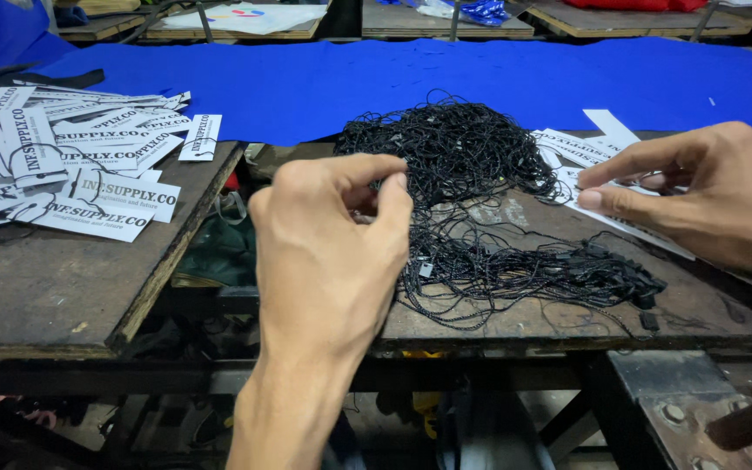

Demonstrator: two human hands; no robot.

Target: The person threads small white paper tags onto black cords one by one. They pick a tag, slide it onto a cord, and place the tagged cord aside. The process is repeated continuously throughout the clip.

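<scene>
so the person's left hand (328,239) hovers over the near edge of a big tangle of black strings (472,200) on the dark wooden surface (54,287), thumb and forefinger pinched narrow, looks like on one strand, though the strand itself is too thin to be sure. right hand (698,196) has its fingers closed on a white paper tag (607,204) from the small stack at the right. looks like the picking-a-string step, with tag ready. getting one strand free of that knot calls for a gentle, straight pull. a heap of strung tags (63,165) sits on the left board, blue cloth (446,74) behind.
</scene>
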